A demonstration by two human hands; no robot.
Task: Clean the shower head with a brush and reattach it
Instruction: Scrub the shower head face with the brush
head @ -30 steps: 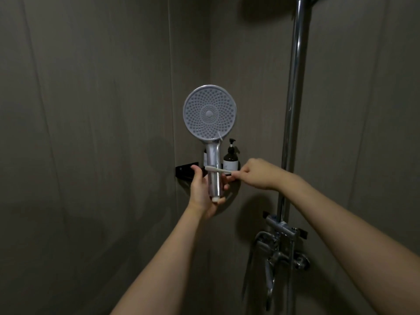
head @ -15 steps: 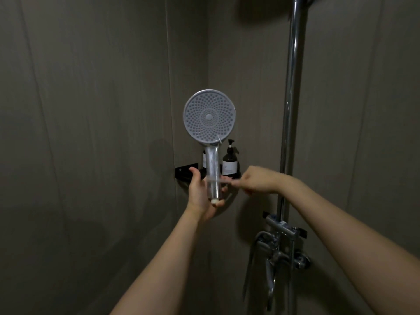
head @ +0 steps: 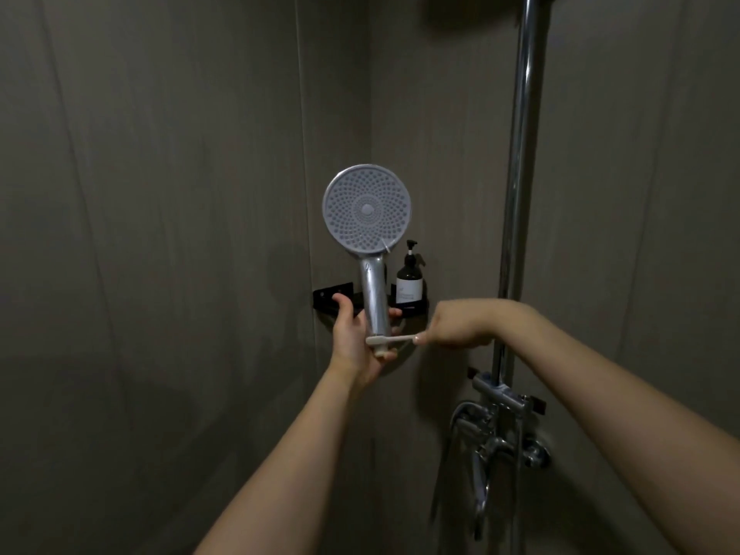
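Cleaning step in hand. At frame centre, the left hand [head: 356,338] grips the lower handle of the detached shower head [head: 367,210], held upright with its nozzle face toward the viewer. The right hand [head: 456,324] pinches the brush [head: 390,339], bristle end against the handle base. Likely next: finish scrubbing, then refit the head at the chrome riser [head: 520,194], right of frame.

Dim shower corner of grey panelled walls [head: 160,194], with chrome riser pipe [head: 520,174], black corner shelf [head: 332,300], dark pump bottle [head: 409,280], mixer tap [head: 496,446].
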